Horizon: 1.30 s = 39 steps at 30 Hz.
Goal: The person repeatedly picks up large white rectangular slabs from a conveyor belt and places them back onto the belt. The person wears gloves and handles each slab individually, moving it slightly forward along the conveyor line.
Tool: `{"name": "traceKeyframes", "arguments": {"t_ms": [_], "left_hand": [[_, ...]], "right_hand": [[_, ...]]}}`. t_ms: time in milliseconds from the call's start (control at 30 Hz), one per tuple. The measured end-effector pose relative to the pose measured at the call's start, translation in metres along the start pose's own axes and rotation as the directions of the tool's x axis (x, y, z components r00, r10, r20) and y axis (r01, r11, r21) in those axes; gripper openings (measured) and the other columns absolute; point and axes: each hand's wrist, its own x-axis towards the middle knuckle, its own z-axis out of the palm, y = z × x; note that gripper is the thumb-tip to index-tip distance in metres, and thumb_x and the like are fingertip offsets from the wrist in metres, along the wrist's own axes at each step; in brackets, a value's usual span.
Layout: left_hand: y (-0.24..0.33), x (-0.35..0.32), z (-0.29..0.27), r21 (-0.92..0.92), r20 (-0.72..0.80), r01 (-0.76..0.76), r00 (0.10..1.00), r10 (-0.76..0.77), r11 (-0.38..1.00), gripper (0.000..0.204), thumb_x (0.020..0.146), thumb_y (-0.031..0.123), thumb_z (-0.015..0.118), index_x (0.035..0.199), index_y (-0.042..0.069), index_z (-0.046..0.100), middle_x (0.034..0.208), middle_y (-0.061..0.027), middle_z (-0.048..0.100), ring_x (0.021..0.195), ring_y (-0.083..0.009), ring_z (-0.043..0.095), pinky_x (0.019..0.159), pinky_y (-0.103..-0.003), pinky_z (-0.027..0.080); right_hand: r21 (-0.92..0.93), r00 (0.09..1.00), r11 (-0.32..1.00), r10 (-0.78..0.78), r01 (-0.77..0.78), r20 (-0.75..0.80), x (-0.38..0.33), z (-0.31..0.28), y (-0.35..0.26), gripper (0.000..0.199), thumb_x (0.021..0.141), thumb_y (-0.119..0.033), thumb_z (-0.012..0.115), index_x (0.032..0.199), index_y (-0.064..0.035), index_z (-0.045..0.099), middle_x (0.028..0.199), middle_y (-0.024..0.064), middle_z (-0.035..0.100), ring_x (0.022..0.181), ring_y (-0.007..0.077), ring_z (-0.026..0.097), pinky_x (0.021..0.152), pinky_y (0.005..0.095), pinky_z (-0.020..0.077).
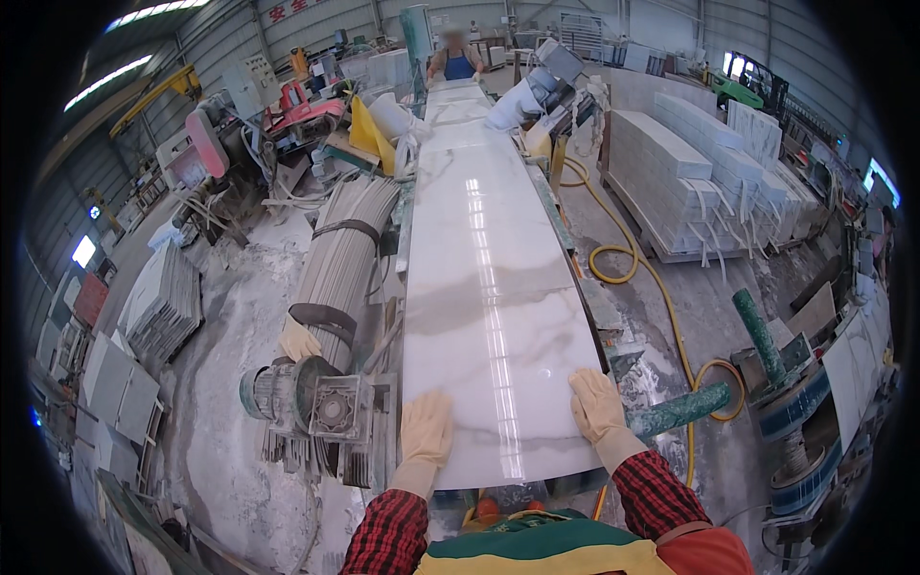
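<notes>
A long polished white marble slab [484, 278] with grey veins lies on a conveyor line running away from me. My left hand [426, 428], in a pale work glove, rests flat on its near left corner. My right hand [596, 404], also gloved, lies flat on the near right edge. Neither hand grips anything; the fingers are spread on the stone. My sleeves are red and black plaid.
A grey motor and gearbox [311, 402] sits left of the slab beside a strapped bundle of grey strips [340, 259]. A yellow hose [661, 307] winds across the dusty floor at right. Green rollers [680, 410] stand near my right hand. Stacked white stone [690, 168] lies far right; another person [455, 59] stands at the line's far end.
</notes>
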Motion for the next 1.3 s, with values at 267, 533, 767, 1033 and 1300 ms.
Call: {"name": "traceKeyframes", "arguments": {"t_ms": [267,533,767,1033,1300], "left_hand": [[-0.002,-0.008,0.003,-0.017,0.039,0.021,0.999,-0.021,1.000,0.043,0.101,0.027,0.060,0.141,0.012,0.065,0.151,-0.0173,0.062,0.141,-0.0389,0.054,0.118,-0.055,0.037],[-0.005,-0.016,0.010,0.020,-0.010,0.001,1.000,-0.001,1.000,0.044,0.100,0.027,0.061,0.140,0.010,0.068,0.150,-0.0182,0.065,0.139,-0.0395,0.056,0.117,-0.054,0.040],[0.001,-0.019,0.005,0.009,-0.002,0.020,1.000,-0.020,1.000,0.043,0.100,0.027,0.062,0.139,0.011,0.068,0.150,-0.0173,0.064,0.137,-0.0391,0.056,0.117,-0.054,0.039],[-0.002,-0.025,0.006,0.014,-0.041,-0.009,0.999,0.010,1.000,0.040,0.099,0.028,0.062,0.135,0.011,0.069,0.147,-0.0169,0.065,0.136,-0.0391,0.056,0.116,-0.055,0.040],[0.002,-0.029,0.005,0.019,-0.051,-0.029,0.998,0.030,0.999,0.039,0.099,0.027,0.061,0.133,0.009,0.068,0.141,-0.0194,0.066,0.132,-0.0410,0.057,0.114,-0.055,0.042]], "right_hand": [[0.017,0.999,1.000,0.017,-0.017,0.040,-0.003,-0.002,-0.001,0.041,0.098,-0.020,0.062,0.136,-0.0035,0.064,0.142,0.0223,0.063,0.136,0.0442,0.056,0.121,0.0542,0.0412],[-0.001,1.000,1.000,0.006,-0.006,0.023,-0.009,-0.002,-0.003,0.041,0.098,-0.020,0.062,0.135,-0.0030,0.064,0.141,0.0229,0.064,0.136,0.0440,0.056,0.121,0.0539,0.0422],[-0.007,1.000,1.000,-0.006,0.006,0.005,-0.011,-0.007,-0.007,0.040,0.097,-0.019,0.063,0.133,-0.0029,0.064,0.140,0.0225,0.064,0.133,0.0441,0.057,0.119,0.0538,0.0429],[0.013,0.998,0.998,0.062,-0.062,0.013,-0.028,-0.022,-0.028,0.043,0.096,-0.019,0.062,0.135,-0.0010,0.061,0.138,0.0240,0.063,0.131,0.0466,0.056,0.117,0.0561,0.0424],[0.083,0.991,0.996,0.015,-0.026,0.130,-0.136,-0.071,-0.062,0.046,0.096,-0.012,0.064,0.138,0.0046,0.058,0.139,0.0308,0.060,0.131,0.0502,0.055,0.117,0.0579,0.0424]]}}
